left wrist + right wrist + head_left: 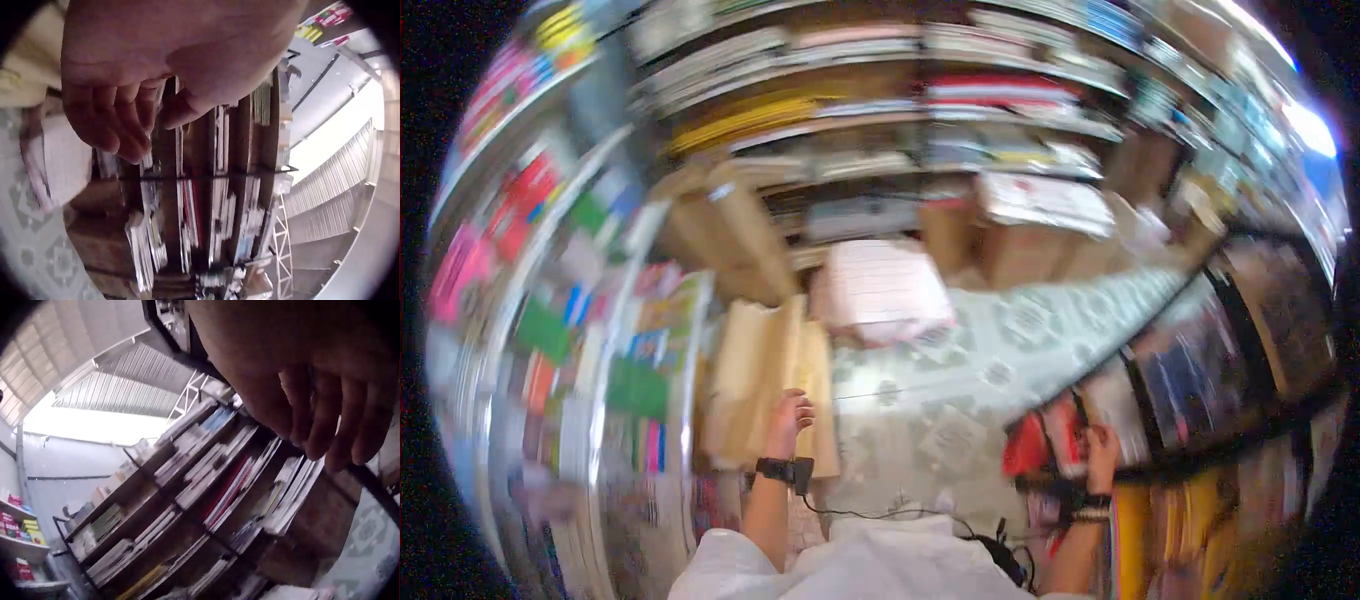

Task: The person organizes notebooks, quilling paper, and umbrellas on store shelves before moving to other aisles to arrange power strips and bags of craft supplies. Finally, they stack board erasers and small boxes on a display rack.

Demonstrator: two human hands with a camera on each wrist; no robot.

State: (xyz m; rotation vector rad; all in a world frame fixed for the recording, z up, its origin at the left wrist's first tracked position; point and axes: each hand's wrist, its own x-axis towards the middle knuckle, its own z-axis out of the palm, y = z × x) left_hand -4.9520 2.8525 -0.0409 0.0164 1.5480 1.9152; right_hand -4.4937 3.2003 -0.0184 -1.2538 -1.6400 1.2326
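Note:
The person's left hand (791,421) is in front of tan cardboard (750,375), fingers loosely bent; whether it touches the cardboard cannot be told. In the left wrist view the left hand (169,69) has relaxed, bent fingers with nothing in them. The right hand (1103,458) is at the near edge of a black-framed rack, beside red packets (1028,446). In the right wrist view the right hand (319,394) hangs with loosely bent fingers and nothing seen in them, near a black bar. The head view is blurred.
A wrapped pale bundle (885,292) lies on the patterned floor (945,435). Shelves of paper stock (850,105) stand ahead, with cardboard boxes (1025,250) below. Colourful goods line the left shelves (637,388). A black cable (870,513) runs across the person's front.

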